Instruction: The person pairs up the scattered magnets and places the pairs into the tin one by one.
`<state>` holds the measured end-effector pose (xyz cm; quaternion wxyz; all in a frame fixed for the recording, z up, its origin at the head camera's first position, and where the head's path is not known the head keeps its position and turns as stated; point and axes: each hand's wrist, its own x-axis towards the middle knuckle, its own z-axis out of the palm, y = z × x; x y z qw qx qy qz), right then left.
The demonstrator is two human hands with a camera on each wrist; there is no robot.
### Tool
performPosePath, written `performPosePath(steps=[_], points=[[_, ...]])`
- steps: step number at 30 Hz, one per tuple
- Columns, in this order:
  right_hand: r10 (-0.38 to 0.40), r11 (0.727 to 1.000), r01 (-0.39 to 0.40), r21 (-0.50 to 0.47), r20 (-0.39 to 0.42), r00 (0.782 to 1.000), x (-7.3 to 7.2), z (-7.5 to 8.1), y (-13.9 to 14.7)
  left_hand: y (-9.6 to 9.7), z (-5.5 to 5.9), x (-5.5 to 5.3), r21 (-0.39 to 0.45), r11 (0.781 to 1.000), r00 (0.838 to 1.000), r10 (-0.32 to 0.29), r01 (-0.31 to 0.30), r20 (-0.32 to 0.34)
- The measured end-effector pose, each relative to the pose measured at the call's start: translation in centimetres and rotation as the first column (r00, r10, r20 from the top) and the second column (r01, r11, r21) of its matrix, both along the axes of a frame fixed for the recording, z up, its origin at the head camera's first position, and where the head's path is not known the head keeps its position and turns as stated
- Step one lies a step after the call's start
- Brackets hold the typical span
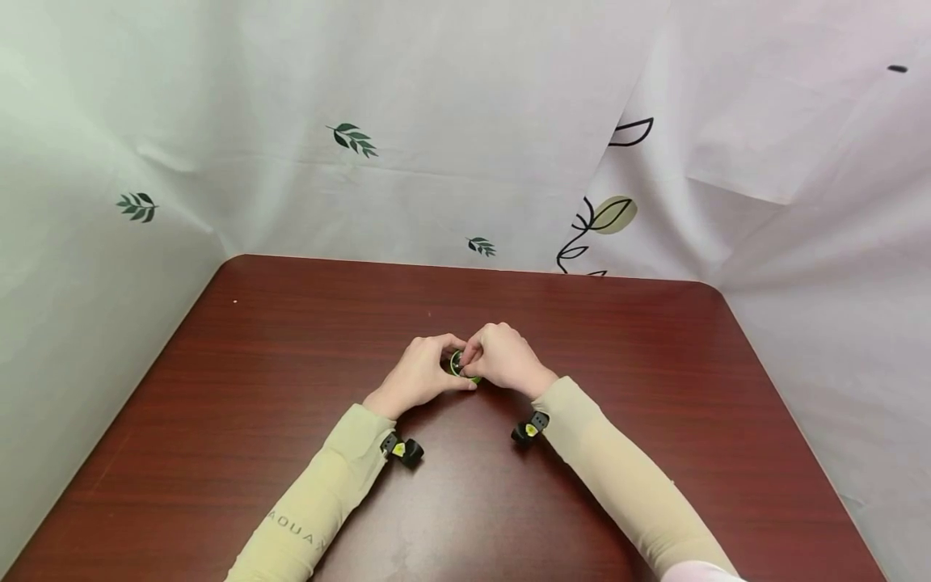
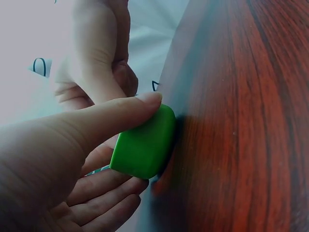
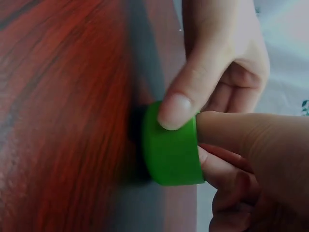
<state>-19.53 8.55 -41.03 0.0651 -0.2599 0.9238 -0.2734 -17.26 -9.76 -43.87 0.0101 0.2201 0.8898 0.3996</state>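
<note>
A small, round bright green container (image 2: 144, 147) with a dark inside (image 1: 456, 364) stands low at the tabletop. My left hand (image 1: 416, 375) grips it from the left, thumb pressed on its near wall and fingers round the far side. Over its mouth is my right hand (image 1: 505, 356), with curled fingers. In the right wrist view, the right thumb (image 3: 222, 129) and a finger reach past the rim of the green wall (image 3: 175, 157). Their tips are hidden inside, and I cannot tell whether they pinch something there.
The dark red-brown wooden table (image 1: 305, 307) has rounded far corners. White cloth (image 1: 451, 97) with printed leaves hangs behind it and along both sides. Black wrist cameras (image 1: 411, 453) are strapped at both sleeves, close over the table.
</note>
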Motion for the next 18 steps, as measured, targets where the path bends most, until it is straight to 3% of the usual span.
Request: performPosePath(steps=[11,18], points=[[0.101,0.993,-0.099,0.059,-0.045,0.994,0.25,0.27,-0.17,0.05,-0.08,0.09,-0.009,1.000,1.000,0.003,-0.003,0.008],[0.095,0.995,-0.092,0.027,-0.111,0.989,-0.14,-0.11,0.64,0.08,0.08,0.14,-0.006,1.000,1.000,-0.003,0.003,0.014]])
